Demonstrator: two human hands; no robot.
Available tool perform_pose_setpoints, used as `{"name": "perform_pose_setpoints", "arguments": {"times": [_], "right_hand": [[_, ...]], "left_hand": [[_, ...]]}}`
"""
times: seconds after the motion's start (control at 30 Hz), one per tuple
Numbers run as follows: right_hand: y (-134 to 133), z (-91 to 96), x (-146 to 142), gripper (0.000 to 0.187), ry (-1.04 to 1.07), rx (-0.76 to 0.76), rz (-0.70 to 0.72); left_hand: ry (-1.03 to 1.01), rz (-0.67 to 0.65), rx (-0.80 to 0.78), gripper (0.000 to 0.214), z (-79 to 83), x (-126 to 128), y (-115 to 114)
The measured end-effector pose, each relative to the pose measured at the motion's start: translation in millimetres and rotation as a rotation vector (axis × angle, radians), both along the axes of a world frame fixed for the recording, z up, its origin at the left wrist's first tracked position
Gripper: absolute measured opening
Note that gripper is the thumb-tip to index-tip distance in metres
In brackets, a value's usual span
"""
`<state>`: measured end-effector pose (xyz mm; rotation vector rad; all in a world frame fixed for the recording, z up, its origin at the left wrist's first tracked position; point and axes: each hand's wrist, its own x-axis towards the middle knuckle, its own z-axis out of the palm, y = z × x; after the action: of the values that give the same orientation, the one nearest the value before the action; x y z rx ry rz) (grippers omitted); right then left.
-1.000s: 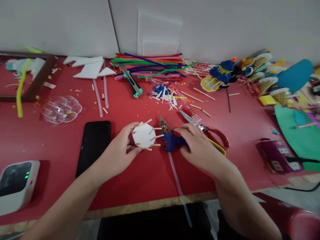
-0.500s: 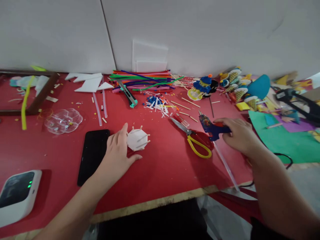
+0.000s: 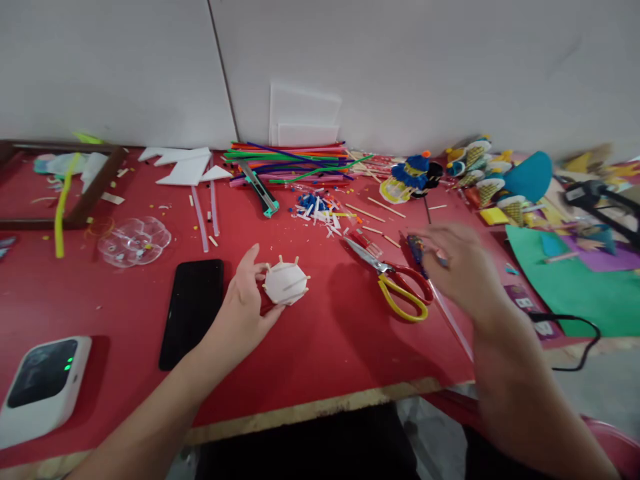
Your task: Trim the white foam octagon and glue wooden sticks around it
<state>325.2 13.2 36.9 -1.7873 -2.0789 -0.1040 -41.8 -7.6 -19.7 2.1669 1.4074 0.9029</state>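
Note:
My left hand (image 3: 249,293) pinches a small white many-sided disc (image 3: 285,283) by its left edge, thumb below and fingers above. Short wooden sticks stand up around the disc's rim. Motion blurs my right hand (image 3: 453,267), so its fingers cannot be made out. Beside and partly behind it is a dark blue glue gun (image 3: 415,252), mostly hidden; whether the hand still touches it is unclear. Scissors (image 3: 395,283) with one yellow and one red handle lie just left of the right hand. A clear glue stick (image 3: 453,319) slants below that hand.
On the red table (image 3: 320,360) lie a black phone (image 3: 193,313), a white device (image 3: 45,390), a clear flower-shaped tray (image 3: 134,241) and a box cutter (image 3: 260,190). Pipe cleaners (image 3: 295,161) run along the wall. Green sheet (image 3: 565,293) and finished crafts (image 3: 485,173) fill the right.
My left hand has closed on the white disc and tilted it slightly. My right hand, which held the glue gun up, has moved lower with the gun now near the table by the scissors.

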Motion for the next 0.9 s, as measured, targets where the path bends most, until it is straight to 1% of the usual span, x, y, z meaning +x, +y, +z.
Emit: {"name": "perform_pose_setpoints", "arguments": {"times": [0.03,0.07,0.1,0.13,0.2,0.3,0.37,0.47,0.63,0.73,0.9], "right_hand": [[-2.0,2.9,-21.3,0.038,0.036,-0.003,0.095],[-3.4,4.5,-42.5,0.033,0.12,-0.021,0.252],[-3.9,4.8,-62.1,0.03,0.189,-0.037,0.375],[-3.6,3.8,-79.2,0.031,0.235,-0.084,0.46],[-1.3,-1.2,-103.4,0.032,0.298,-0.14,0.556],[1.6,-12.2,-116.0,0.032,0.374,-0.201,0.637],[1.1,-19.1,-115.1,0.029,0.424,-0.217,0.679],[-1.4,-27.3,-111.7,0.025,0.465,-0.197,0.723],[-1.7,-34.3,-112.7,0.019,0.474,-0.147,0.762],[-1.3,-35.4,-114.8,0.017,0.471,-0.138,0.736],[-3.4,-35.0,-116.3,0.014,0.473,-0.139,0.639]], "left_hand": [[0.003,-0.008,-0.002,0.096,0.9,0.3,-0.3],[0.003,-0.014,-0.005,0.096,1.6,0.5,-0.4],[0.0,-0.021,-0.009,0.095,2.1,0.4,-0.4],[-0.008,-0.027,-0.019,0.096,2.4,0.2,-0.2],[-0.026,-0.048,-0.053,0.096,2.8,-0.3,0.2],[-0.061,-0.095,-0.108,0.094,3.3,-0.6,-0.3],[-0.088,-0.124,-0.132,0.093,3.5,-0.3,-1.5],[-0.111,-0.148,-0.136,0.093,3.2,0.4,-3.2],[-0.111,-0.159,-0.111,0.092,2.8,0.4,-3.2],[-0.119,-0.17,-0.11,0.093,3.0,0.0,-2.4],[-0.119,-0.172,-0.116,0.093,1.7,-0.3,-2.1]]}}
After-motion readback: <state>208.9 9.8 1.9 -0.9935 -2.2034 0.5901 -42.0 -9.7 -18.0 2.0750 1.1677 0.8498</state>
